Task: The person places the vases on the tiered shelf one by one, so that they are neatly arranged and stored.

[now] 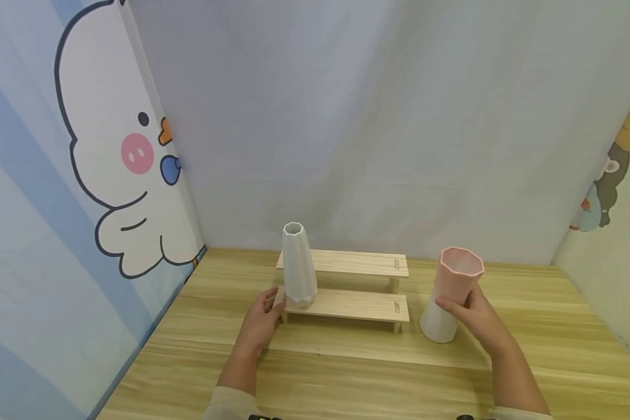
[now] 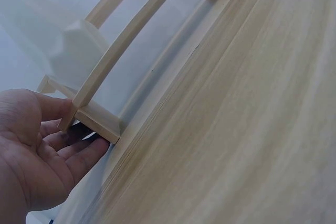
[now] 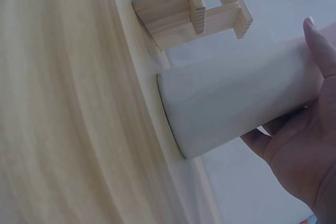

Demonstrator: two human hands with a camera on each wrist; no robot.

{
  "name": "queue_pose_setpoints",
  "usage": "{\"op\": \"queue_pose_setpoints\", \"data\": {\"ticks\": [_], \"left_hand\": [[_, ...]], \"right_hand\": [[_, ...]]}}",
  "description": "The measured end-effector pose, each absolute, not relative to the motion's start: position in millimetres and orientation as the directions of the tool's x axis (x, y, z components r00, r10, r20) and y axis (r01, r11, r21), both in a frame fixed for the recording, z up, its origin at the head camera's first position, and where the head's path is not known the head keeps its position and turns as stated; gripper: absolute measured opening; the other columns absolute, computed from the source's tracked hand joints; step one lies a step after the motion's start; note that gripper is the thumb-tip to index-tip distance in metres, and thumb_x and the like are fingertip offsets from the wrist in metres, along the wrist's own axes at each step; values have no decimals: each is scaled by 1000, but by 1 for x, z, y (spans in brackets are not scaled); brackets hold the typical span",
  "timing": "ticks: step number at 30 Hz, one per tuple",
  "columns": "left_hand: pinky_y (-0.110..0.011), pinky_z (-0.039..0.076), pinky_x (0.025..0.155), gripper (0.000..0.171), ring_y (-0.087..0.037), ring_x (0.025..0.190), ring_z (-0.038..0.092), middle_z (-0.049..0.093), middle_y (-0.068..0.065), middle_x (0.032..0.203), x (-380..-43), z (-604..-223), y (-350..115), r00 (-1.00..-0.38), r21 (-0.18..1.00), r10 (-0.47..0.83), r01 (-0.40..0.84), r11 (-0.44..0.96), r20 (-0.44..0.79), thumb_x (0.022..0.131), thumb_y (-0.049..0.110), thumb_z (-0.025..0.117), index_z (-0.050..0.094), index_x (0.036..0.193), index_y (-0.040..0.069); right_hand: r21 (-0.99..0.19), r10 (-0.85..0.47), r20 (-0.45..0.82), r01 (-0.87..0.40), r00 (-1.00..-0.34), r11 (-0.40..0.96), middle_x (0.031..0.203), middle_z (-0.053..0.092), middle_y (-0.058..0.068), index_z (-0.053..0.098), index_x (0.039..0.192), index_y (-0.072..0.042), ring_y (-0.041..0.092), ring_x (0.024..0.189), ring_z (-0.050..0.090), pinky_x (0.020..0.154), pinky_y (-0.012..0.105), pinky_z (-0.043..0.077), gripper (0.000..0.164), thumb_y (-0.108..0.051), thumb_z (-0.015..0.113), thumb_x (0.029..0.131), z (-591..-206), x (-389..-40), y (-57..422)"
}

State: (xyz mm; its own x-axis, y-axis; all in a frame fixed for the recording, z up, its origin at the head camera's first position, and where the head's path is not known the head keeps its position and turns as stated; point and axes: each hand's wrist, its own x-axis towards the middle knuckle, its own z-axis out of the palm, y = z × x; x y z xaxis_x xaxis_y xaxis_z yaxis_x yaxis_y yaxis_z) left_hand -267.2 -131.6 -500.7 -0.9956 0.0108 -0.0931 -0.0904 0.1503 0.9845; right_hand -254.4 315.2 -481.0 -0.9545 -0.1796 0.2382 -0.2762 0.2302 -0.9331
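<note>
Head view: your right hand (image 1: 478, 319) grasps the pink-and-white vase (image 1: 447, 284), whose base is at the wooden table (image 1: 367, 379), just right of the two-tier stand (image 1: 354, 304). Your left hand (image 1: 259, 325) pinches the stand's left end, near the white vase (image 1: 299, 269) upright on the lower shelf.

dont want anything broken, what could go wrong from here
The white vase stands near the left end of the wooden stand, where the left hand grips; a jolt might topple it.

The right hand holds the pink-and-white vase well above its base, so it could tip, or knock the stand if swung left.
</note>
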Motion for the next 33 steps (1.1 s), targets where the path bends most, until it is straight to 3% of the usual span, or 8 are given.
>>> {"op": "queue_pose_setpoints", "data": {"ticks": [17, 33], "left_hand": [[-45, 49, 104, 54, -34, 129, 52, 48, -18, 146, -270, -511, -133, -996, 980, -12, -85, 178, -85, 102, 24, 54, 35, 152, 13], [-44, 48, 105, 55, -32, 131, 52, 46, -17, 149, -272, -511, -133, -995, 977, -20, -97, 192, -95, 102, 26, 55, 35, 152, 15]], "right_hand": [[-934, -123, 217, -243, -968, 262, 129, 48, 3, 27, 148, -13, 6, 112, 53, 89, 17, 48, 61, -16, 61, 98, -486, -256, 313], [-927, -119, 228, -253, -966, 277, 131, 46, 5, 26, 149, -12, 6, 113, 53, 89, 17, 48, 63, -16, 62, 98, -483, -255, 312]]}}
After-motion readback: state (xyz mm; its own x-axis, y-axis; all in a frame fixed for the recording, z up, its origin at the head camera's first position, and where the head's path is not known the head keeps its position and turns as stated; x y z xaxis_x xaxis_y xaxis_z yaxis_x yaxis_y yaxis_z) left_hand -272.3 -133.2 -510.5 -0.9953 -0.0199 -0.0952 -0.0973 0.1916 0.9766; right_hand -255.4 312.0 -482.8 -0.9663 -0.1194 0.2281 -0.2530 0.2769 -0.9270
